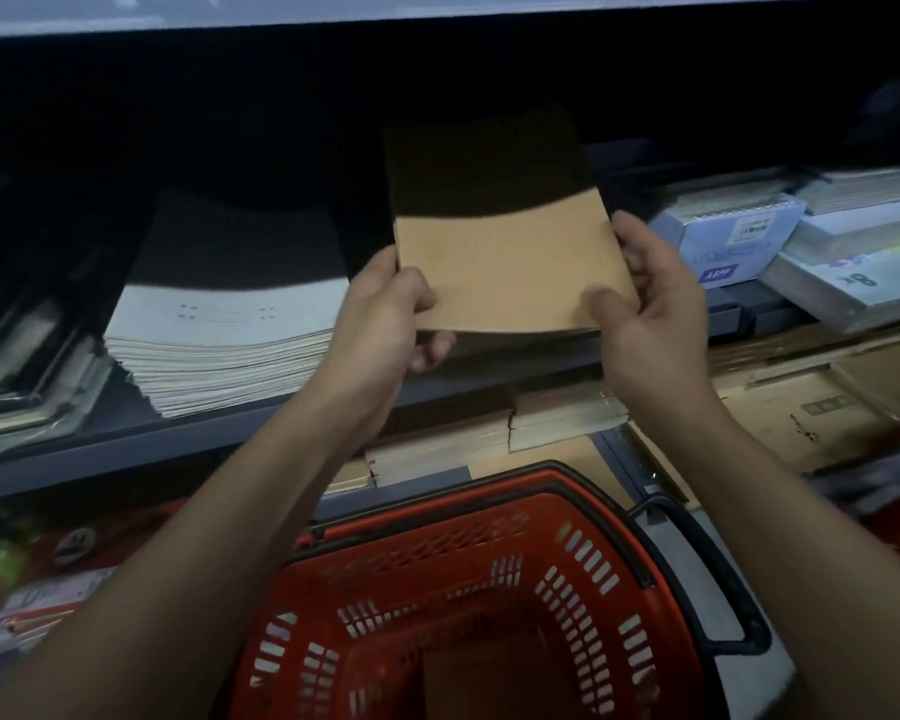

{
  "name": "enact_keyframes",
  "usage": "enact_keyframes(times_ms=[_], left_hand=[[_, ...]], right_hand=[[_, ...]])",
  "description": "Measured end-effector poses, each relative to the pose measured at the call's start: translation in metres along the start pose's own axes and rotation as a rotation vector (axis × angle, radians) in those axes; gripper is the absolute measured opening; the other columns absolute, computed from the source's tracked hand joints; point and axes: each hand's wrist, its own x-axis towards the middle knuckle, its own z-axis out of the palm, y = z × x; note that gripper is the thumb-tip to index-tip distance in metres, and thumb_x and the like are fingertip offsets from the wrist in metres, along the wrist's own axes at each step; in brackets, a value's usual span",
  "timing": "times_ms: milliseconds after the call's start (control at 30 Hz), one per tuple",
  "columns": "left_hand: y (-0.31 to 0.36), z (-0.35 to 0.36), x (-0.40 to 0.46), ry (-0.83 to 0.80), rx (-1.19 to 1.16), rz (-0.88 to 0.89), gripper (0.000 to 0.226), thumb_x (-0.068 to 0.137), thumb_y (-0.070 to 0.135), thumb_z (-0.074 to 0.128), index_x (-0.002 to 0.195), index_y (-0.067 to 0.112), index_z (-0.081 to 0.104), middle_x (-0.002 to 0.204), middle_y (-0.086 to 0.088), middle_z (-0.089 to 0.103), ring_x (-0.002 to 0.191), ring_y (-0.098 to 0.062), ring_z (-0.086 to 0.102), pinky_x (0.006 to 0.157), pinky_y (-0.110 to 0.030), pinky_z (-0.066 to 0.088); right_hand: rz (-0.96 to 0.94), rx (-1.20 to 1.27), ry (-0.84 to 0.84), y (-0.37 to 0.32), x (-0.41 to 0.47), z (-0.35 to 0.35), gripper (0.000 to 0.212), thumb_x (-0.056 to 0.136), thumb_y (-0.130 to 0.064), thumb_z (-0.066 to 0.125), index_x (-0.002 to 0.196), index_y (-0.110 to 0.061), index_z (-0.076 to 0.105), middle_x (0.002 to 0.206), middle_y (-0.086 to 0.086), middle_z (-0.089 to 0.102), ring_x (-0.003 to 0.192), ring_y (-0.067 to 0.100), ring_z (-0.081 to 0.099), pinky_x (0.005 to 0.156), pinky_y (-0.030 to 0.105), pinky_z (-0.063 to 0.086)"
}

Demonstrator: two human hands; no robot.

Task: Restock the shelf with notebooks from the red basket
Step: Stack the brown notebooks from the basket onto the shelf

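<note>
A flat brown kraft-paper-covered notebook (510, 262) is held level above the dark grey shelf (126, 449), its far half in shadow. The left hand (385, 314) grips its near left corner, thumb on top, fingers curled beneath; the right hand (650, 304) pinches the near right corner likewise. One red plastic slotted basket (489, 589) sits below, and one stack of white notebooks (224, 345) lies left.

Both bare forearms reach forward and upward, side by side. The left hand (391, 309) and right hand (650, 298) face each other, fingers curled, thumbs on top.
</note>
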Motion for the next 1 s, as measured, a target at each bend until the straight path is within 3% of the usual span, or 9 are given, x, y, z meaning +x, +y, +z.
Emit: enact_keyframes(times_ms=[167, 267, 467, 567, 633, 733, 833, 933, 1000], left_hand=[[0.002, 0.001, 0.025, 0.067, 0.087, 0.154, 0.028, 0.101, 0.006, 0.054, 0.128, 0.013, 0.055, 0.102, -0.003, 0.07, 0.058, -0.01, 0.056, 0.044, -0.018, 0.039], [-0.006, 0.006, 0.032, 0.145, 0.256, 0.252, 0.04, 0.101, 0.017, 0.061, 0.14, 0.019, 0.052, 0.107, 0.005, 0.069, 0.073, 0.0, 0.066, 0.063, -0.013, 0.05], [-0.026, 0.004, 0.04, 0.217, 0.714, 0.402, 0.044, 0.103, 0.044, 0.052, 0.143, 0.027, 0.056, 0.107, -0.001, 0.059, 0.085, -0.001, 0.054, 0.074, -0.016, 0.044], [-0.029, 0.005, 0.039, 0.216, 0.927, 0.46, 0.05, 0.105, 0.047, 0.044, 0.149, 0.022, 0.05, 0.128, 0.0, 0.058, 0.114, -0.015, 0.051, 0.093, -0.027, 0.041], [-0.032, 0.006, 0.038, 0.205, 1.027, 0.469, 0.055, 0.105, 0.049, 0.043, 0.151, 0.02, 0.045, 0.134, -0.004, 0.056, 0.12, -0.02, 0.045, 0.095, -0.028, 0.036], [-0.037, 0.007, 0.037, 0.204, 1.168, 0.486, 0.058, 0.105, 0.05, 0.042, 0.153, 0.019, 0.038, 0.135, -0.005, 0.054, 0.12, -0.023, 0.041, 0.092, -0.028, 0.032], [-0.037, 0.007, 0.033, 0.232, 1.222, 0.517, 0.057, 0.106, 0.05, 0.041, 0.152, 0.017, 0.04, 0.132, -0.006, 0.059, 0.119, -0.025, 0.043, 0.093, -0.033, 0.037], [-0.037, 0.01, 0.03, 0.254, 1.177, 0.505, 0.058, 0.105, 0.048, 0.044, 0.153, 0.014, 0.041, 0.122, -0.006, 0.065, 0.119, -0.026, 0.048, 0.094, -0.036, 0.041], [-0.037, 0.012, 0.03, 0.261, 1.112, 0.483, 0.06, 0.104, 0.047, 0.048, 0.152, 0.013, 0.042, 0.119, -0.007, 0.067, 0.12, -0.027, 0.051, 0.095, -0.038, 0.043]], right_hand=[[-0.054, -0.026, 0.118, 0.012, 0.027, 0.009, 0.044, 0.097, -0.008, 0.059, 0.136, -0.026, 0.057, 0.126, -0.002, 0.062, 0.113, 0.007, 0.062, 0.096, 0.026, 0.055], [-0.048, -0.09, 0.149, 0.02, 0.043, 0.007, 0.038, 0.096, -0.022, 0.059, 0.132, -0.032, 0.061, 0.131, 0.0, 0.059, 0.119, 0.008, 0.059, 0.104, 0.036, 0.053], [-0.054, -0.218, 0.125, 0.028, 0.056, 0.007, 0.04, 0.103, -0.026, 0.055, 0.143, -0.028, 0.058, 0.129, -0.006, 0.053, 0.111, -0.011, 0.051, 0.101, 0.011, 0.043], [-0.033, -0.271, 0.072, 0.038, 0.058, 0.01, 0.043, 0.105, -0.028, 0.053, 0.147, -0.026, 0.055, 0.114, -0.024, 0.043, 0.123, 0.011, 0.051, 0.114, 0.029, 0.039], [-0.016, -0.308, 0.036, 0.043, 0.057, 0.01, 0.044, 0.106, -0.032, 0.051, 0.149, -0.026, 0.053, 0.112, -0.017, 0.042, 0.123, 0.019, 0.053, 0.117, 0.038, 0.04], [0.011, -0.389, -0.005, 0.048, 0.056, 0.008, 0.044, 0.108, -0.037, 0.047, 0.151, -0.026, 0.052, 0.114, -0.007, 0.043, 0.123, 0.018, 0.053, 0.114, 0.034, 0.04], [-0.033, -0.461, -0.045, 0.047, 0.053, 0.007, 0.042, 0.11, -0.037, 0.042, 0.148, -0.022, 0.055, 0.098, -0.02, 0.044, 0.125, 0.021, 0.051, 0.106, 0.033, 0.042], [-0.015, -0.379, -0.094, 0.05, 0.052, 0.005, 0.042, 0.109, -0.038, 0.045, 0.143, -0.018, 0.059, 0.109, -0.01, 0.065, 0.112, 0.012, 0.058, 0.103, 0.042, 0.05], [0.06, -0.279, -0.128, 0.052, 0.051, 0.003, 0.052, 0.104, -0.045, 0.055, 0.148, -0.019, 0.054, 0.131, -0.007, 0.064, 0.121, 0.008, 0.057, 0.11, 0.041, 0.048]])
